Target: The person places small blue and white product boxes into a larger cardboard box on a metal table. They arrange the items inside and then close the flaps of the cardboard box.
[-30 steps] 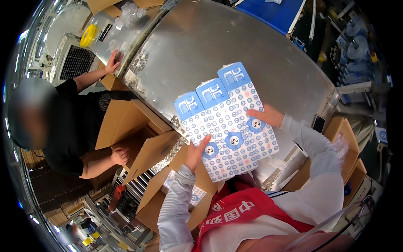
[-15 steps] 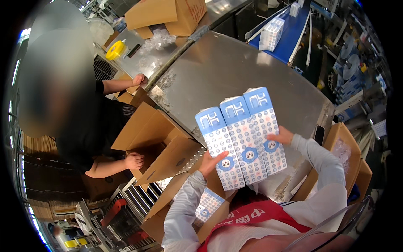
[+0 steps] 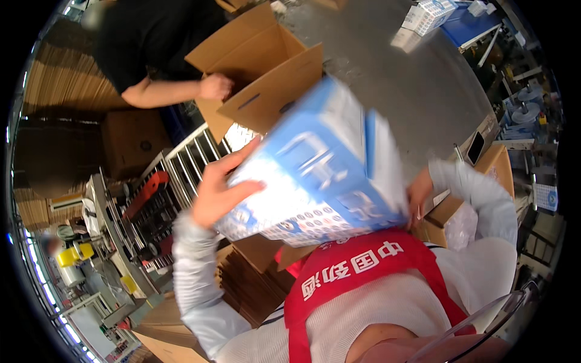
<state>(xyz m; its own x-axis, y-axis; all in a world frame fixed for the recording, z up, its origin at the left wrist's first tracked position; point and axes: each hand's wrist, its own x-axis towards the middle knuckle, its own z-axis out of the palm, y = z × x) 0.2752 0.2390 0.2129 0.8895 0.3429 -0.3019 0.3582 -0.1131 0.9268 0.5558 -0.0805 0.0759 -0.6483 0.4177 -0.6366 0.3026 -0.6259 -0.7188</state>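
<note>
Between my two hands is a block of white and light-blue patterned cartons (image 3: 308,175), tilted and close in front of my red apron. Motion blurs them, and how many are in the block I cannot tell. My left hand (image 3: 221,190) grips the block's left side, thumb across the patterned face. At the opposite end my right hand (image 3: 419,195) presses against the blue side, its fingers partly hidden. Just beyond the block stands an open brown cardboard box (image 3: 272,91), flaps raised, with a co-worker's hand (image 3: 216,87) at its left side.
Metal rollers (image 3: 189,158) run at the left, near a red-handled device (image 3: 145,195). A steel table (image 3: 411,91) lies ahead, with a phone (image 3: 475,147) at its right edge. More patterned cartons (image 3: 428,17) stand far right by a blue conveyor (image 3: 466,29). Flattened cardboard (image 3: 254,284) is below.
The cartons have swung from lying face-up to a steep tilt, blue ends toward me. My view has turned left and down. The filled box below the cartons is no longer seen.
</note>
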